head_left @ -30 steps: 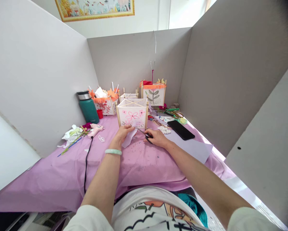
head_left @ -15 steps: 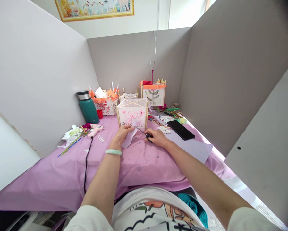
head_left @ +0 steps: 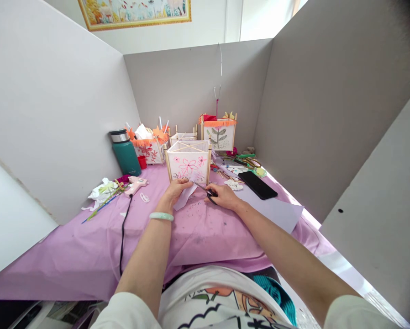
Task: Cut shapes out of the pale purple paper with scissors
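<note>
My left hand (head_left: 175,192) pinches a small piece of pale lilac paper (head_left: 185,197) that hangs below its fingers. My right hand (head_left: 223,195) is closed round the handles of a pair of black-handled scissors (head_left: 211,193). The blades point left and reach the paper's upper edge beside my left fingertips; whether they are parted is too small to tell. Just behind both hands stands a square lantern (head_left: 188,162) with wooden corner sticks and pink flowers drawn on its white side.
At the left are a green bottle (head_left: 127,153), a pink glue gun (head_left: 135,185) with its black cord, and crumpled tissue (head_left: 102,192). A phone (head_left: 258,185) and a lilac sheet (head_left: 276,211) lie right. More decorated lanterns (head_left: 219,136) stand behind; grey panels (head_left: 198,82) enclose the table.
The paper piece in my left hand has shifted slightly, and the bit sticking up above the fingers no longer shows. Both hands and the scissors stay almost in place.
</note>
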Tool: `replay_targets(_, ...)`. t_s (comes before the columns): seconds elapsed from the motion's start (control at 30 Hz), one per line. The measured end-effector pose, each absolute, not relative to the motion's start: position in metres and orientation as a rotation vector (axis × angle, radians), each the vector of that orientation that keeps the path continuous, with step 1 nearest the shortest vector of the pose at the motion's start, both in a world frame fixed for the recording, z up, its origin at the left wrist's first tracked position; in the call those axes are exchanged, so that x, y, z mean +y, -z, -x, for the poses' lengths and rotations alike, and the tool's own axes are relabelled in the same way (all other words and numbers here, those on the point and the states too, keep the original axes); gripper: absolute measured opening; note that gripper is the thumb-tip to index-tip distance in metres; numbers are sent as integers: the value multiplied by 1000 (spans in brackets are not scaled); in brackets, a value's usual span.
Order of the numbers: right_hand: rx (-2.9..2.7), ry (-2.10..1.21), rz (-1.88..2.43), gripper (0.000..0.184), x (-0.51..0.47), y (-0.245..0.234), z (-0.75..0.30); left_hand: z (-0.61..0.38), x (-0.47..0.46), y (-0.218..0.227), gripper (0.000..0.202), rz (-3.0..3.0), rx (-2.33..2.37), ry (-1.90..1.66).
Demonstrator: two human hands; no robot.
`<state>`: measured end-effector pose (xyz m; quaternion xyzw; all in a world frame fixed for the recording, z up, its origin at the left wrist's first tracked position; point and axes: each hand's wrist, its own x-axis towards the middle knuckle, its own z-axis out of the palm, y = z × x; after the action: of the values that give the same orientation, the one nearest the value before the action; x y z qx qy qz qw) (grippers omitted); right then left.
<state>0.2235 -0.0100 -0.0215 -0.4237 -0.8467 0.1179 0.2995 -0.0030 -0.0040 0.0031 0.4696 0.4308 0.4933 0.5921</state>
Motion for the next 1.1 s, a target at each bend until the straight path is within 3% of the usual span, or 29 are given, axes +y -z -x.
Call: replay_targets(1.1,-2246,-299,1116,36,-8,23,-223,2,-9,-6,14,-1139,995,-1066)
